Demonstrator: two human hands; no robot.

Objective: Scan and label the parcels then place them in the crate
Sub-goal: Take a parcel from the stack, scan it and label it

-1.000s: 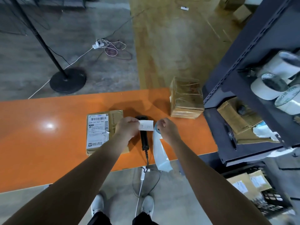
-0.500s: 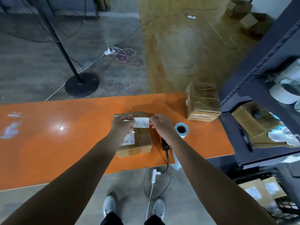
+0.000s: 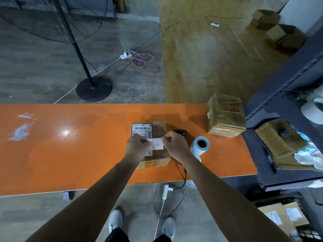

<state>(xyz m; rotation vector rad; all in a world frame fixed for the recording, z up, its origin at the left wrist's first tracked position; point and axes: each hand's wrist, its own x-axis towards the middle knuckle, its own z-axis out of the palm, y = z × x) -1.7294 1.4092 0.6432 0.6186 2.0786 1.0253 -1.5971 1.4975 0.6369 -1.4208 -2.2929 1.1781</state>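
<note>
both hands have drawn the label [image 3: 157,144] back from the parcel's far edge to over its middle. curled fingertips of the left hand [image 3: 137,147] and right hand [image 3: 174,145] pinch its two ends. beneath it the parcel [image 3: 158,129] lies near the counter's [image 3: 70,154] front edge, with the black scanner [image 3: 180,132] and blue label roll [image 3: 201,144] just to its right and a second parcel [image 3: 226,117] at the far right corner.

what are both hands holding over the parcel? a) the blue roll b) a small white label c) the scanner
b: the left hand and right hand pinch a small white label above the parcel; the scanner and blue roll sit on the table.
</note>
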